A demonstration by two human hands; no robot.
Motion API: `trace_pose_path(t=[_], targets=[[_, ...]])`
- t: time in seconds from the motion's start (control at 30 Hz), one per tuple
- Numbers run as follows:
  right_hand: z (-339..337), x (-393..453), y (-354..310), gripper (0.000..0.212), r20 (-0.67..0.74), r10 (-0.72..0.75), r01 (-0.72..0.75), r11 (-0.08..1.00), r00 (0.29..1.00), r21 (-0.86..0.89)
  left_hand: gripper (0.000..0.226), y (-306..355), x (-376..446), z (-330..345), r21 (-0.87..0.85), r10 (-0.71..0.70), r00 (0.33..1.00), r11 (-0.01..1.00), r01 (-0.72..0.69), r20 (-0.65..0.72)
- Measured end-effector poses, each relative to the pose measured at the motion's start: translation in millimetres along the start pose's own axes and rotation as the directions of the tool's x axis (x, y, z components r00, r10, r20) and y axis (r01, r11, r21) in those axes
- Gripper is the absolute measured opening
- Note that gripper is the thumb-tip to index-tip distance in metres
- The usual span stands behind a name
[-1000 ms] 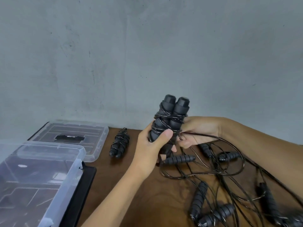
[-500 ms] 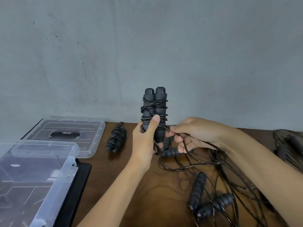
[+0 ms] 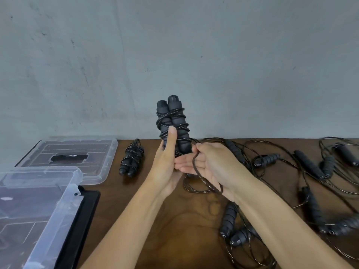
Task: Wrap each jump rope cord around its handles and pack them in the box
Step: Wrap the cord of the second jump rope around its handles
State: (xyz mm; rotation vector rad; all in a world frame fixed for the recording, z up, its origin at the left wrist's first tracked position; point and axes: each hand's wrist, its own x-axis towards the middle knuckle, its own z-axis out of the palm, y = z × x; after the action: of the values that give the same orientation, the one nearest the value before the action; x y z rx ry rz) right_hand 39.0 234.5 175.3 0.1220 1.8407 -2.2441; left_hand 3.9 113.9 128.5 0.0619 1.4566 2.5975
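Two upright handles, partly cord-wrapped, are gripped above the table by the left hand; their lower ends are hidden. The cord is looped over the right hand, whose fingertips are hidden. The box is cut off at left.

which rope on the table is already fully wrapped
The bundle lying beside the lid, left of the hands. The other ropes sprawl loose.

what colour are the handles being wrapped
Dark grey-black handles, clearest in the head view.
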Motion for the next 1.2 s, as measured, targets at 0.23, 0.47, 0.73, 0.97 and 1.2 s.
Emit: trace_pose_path(t=[0.23, 0.47, 0.73, 0.97, 1.2], targets=[[-16.7, -10.8, -16.9, 0.027, 0.042, 0.043, -0.047, 0.994, 0.998, 0.097, 0.048, 11.3, 2.3, -18.0, -0.056, -0.165, 0.929, 0.98, 0.193, 0.332], [-24.2, -15.2, -13.8, 0.02, 0.049, 0.093, -0.098, 0.988, 0.994, 0.123, 0.04, 4.2, -3.5, -12.2, -0.022, -0.095, 0.953, 0.994, 0.106, 0.288], [-12.4, -24.1, -5.4, 0.029, 0.001, 0.072, -0.071, 0.988, 0.997, -0.134, 0.019, -8.7, -8.3, 6.2, 0.05, 0.049, 0.987, 0.997, -0.057, 0.156], [12.3, -22.9, 13.0, 0.037, -0.104, -0.01, -0.03, 0.927, 0.995, -0.375, 0.041, -20.2, -12.8, 9.2, 0.073, -0.059, 0.995, 0.996, 0.054, 0.075], [15.1, -16.6, 19.0, 0.043, -0.092, -0.141, 0.056, 0.793, 0.986, -0.607, 0.057, -19.2, -11.8, 3.9, 0.017, -0.103, 0.991, 0.995, 0.102, 0.082]])
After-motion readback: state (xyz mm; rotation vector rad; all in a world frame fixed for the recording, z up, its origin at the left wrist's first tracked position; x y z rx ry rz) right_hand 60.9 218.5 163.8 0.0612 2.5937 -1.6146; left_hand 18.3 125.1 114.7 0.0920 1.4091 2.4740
